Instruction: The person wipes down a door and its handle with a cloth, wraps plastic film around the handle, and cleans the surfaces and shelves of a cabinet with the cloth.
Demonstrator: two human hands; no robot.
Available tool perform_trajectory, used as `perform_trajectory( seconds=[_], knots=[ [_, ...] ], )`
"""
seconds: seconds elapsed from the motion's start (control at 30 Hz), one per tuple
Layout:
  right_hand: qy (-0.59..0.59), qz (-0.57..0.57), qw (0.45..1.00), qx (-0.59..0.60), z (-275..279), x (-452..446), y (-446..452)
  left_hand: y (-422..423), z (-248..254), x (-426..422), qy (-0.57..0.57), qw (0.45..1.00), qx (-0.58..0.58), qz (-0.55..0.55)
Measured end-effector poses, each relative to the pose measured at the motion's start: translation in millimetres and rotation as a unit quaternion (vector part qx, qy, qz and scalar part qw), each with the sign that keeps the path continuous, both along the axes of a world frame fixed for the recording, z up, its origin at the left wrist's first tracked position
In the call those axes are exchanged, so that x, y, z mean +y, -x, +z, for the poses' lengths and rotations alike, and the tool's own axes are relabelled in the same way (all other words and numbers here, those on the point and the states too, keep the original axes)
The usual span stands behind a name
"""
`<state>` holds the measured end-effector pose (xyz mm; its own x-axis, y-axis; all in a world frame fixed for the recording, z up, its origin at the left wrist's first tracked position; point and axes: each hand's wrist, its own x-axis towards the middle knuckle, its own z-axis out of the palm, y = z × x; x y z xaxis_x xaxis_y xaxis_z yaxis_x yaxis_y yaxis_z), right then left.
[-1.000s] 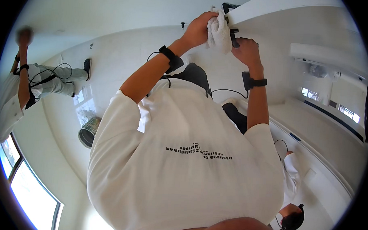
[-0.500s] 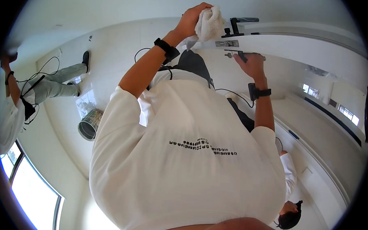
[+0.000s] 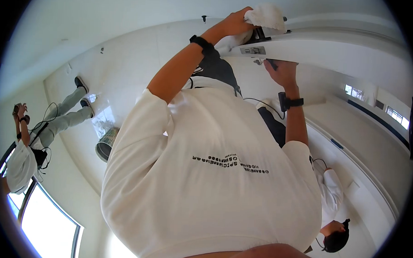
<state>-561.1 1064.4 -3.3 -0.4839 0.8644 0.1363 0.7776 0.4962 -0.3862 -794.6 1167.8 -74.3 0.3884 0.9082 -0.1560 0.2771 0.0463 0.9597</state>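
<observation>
In the head view my left hand (image 3: 237,23) is closed on a white cloth (image 3: 267,17), which lies over a black lever handle (image 3: 260,36) on one face of a white door (image 3: 336,50). The cloth hides most of that lever. A metal latch plate (image 3: 253,50) shows on the door's edge. On the other face, my right hand (image 3: 283,73) is wrapped around the second door handle (image 3: 271,64), its fingers mostly hidden. Small keys (image 3: 258,61) hang beside it. Both wrists wear black bands.
A bucket (image 3: 106,145) stands on the shiny tiled floor (image 3: 140,58) to my left. One person (image 3: 25,161) is farther left near a window (image 3: 48,223). Another person (image 3: 333,201) is behind me on the right. A black doorstop-like piece (image 3: 204,19) sits near the wall.
My left hand and the cloth have moved right, onto the black lever, which was uncovered before. My right hand stays at its handle. The person on the left shows more fully.
</observation>
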Motion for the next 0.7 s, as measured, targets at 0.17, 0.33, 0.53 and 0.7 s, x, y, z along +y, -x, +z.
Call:
perform_trajectory(
  seconds=[0.17,0.33,0.53,0.7],
  knots=[
    [0.002,-0.013,1.0,-0.013,-1.5,-0.2,-20.8,16.7,-45.3,-2.0,0.029,0.997,-0.032,0.058],
    [-0.059,-0.004,0.998,0.031,-3.7,0.5,-19.7,20.9,-12.4,6.4,-0.007,0.99,-0.053,0.134],
    [-0.01,-0.032,0.999,0.011,-13.7,-2.6,-49.4,-1.8,54.1,-0.8,-0.087,0.996,-0.007,-0.001],
    [-0.009,-0.038,0.999,0.006,-27.5,-4.3,-40.5,-12.2,53.8,-16.3,-0.216,0.936,0.228,-0.157]
  ],
)
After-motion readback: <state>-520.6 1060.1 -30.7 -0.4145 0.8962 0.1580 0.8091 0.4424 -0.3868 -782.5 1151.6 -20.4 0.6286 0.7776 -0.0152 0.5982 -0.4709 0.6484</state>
